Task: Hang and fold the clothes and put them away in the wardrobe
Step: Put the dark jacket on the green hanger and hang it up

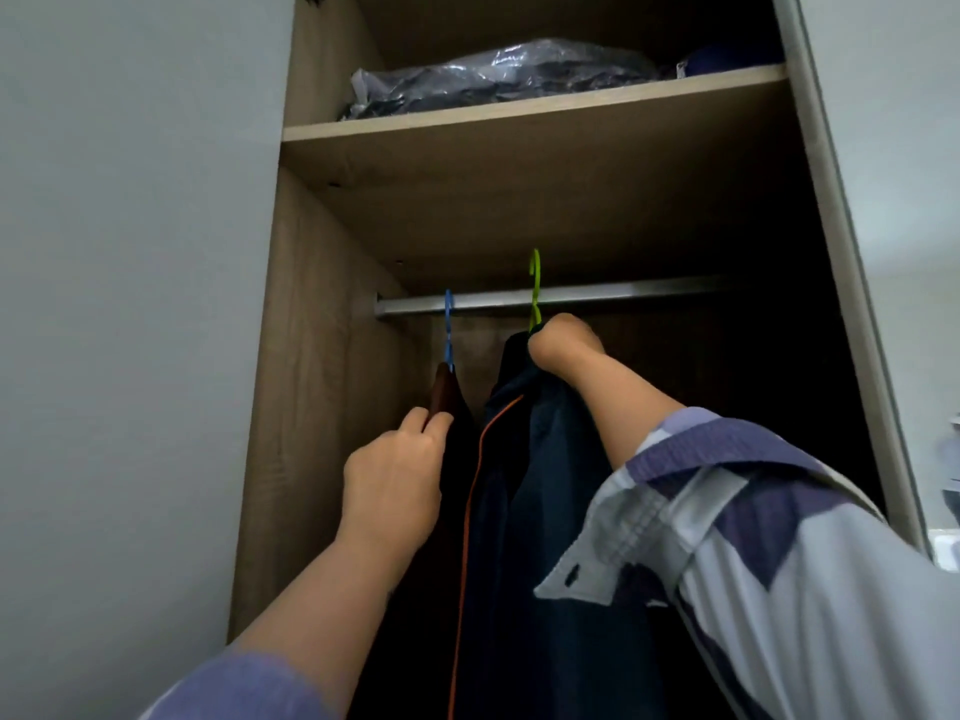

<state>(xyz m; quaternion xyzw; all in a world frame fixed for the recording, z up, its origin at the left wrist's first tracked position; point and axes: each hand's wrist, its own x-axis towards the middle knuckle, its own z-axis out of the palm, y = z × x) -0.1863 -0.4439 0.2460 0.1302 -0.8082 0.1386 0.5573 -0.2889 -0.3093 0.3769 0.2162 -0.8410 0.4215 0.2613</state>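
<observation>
Here the step in hand looks to be hanging: the right hand (563, 345) is curled round the neck of a green hanger (535, 288), just under its hook, and a dark blue garment (524, 511) with an orange seam line hangs from it. The hook rises above the rail (623, 296), and from this low angle I cannot tell whether it has caught the rail or only stands in front of it. The left hand (395, 475) pinches the edge of a dark reddish-brown garment (444, 392) that already hangs on a blue hanger (448, 324), whose hook sits over the rail near its left end, close to the wardrobe's (311, 356) left wall. The two garments hang side by side, touching or very nearly so.

My judgement is that the left hand is holding the hung garment aside to make room. The next move calls for bringing the green hook down onto the rail to the right of the blue one, checking that it seats, then letting go with both hands so that the blue garment drops straight.

On the shelf (519, 111) above the rail lies a bundle in clear plastic (493, 75), with something dark blue at the shelf's right end.
</observation>
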